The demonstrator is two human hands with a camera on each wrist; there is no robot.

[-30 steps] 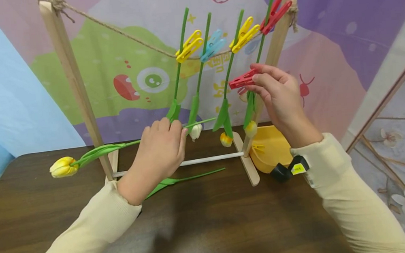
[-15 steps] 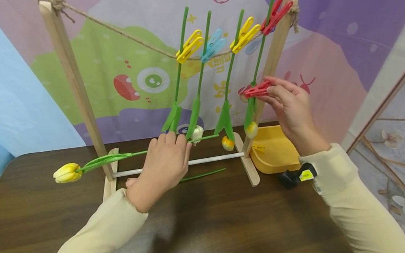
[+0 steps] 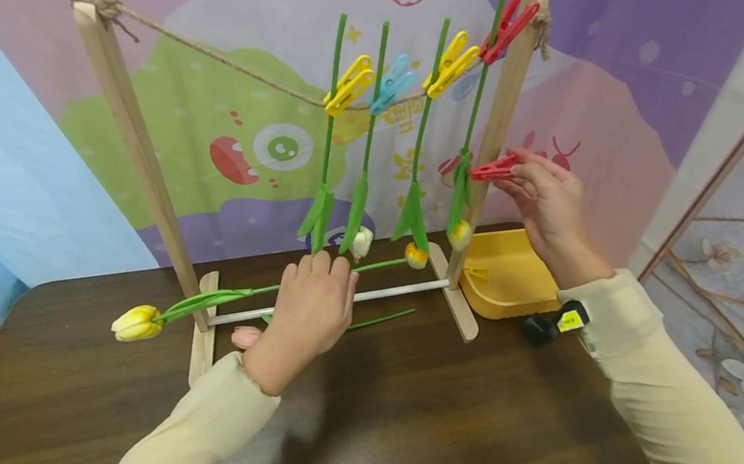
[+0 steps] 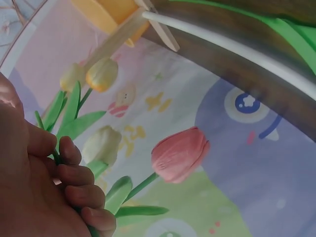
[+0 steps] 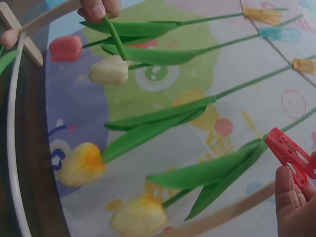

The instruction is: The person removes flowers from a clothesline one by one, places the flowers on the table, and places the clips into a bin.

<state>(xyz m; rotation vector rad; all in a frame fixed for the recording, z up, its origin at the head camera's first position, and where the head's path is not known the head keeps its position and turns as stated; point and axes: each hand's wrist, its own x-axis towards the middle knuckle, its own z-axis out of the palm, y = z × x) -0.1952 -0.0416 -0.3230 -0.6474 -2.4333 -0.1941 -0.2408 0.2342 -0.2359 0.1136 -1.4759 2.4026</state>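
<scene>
My left hand [image 3: 312, 309] grips the green stem of a yellow tulip [image 3: 136, 323], held sideways with the bloom to the left. In the left wrist view, fingers [image 4: 81, 173] curl round that stem. To the right, my right hand [image 3: 547, 204] pinches a red clothespin [image 3: 495, 168] beside the rightmost hanging tulip [image 3: 460, 235]. Several tulips hang bloom-down from a rope [image 3: 220, 54], held by a yellow clothespin [image 3: 348, 85], a blue clothespin [image 3: 391, 84], another yellow clothespin [image 3: 452, 65] and a red clothespin [image 3: 505, 27]. Behind my left hand hangs a pink tulip [image 4: 180, 154].
A wooden post [image 3: 135, 150] and a second post [image 3: 507, 99] carry the rope, joined low by a white rod [image 3: 404, 289]. A pink tulip [image 3: 245, 337] lies on the dark table [image 3: 429, 406], partly hidden. One yellow clothespin [image 3: 477, 273] sits in the yellow bin [image 3: 509, 301].
My right hand has moved down and right with the red clothespin. My left hand has lowered the yellow tulip and shifted it slightly right, uncovering the pink bloom on the table.
</scene>
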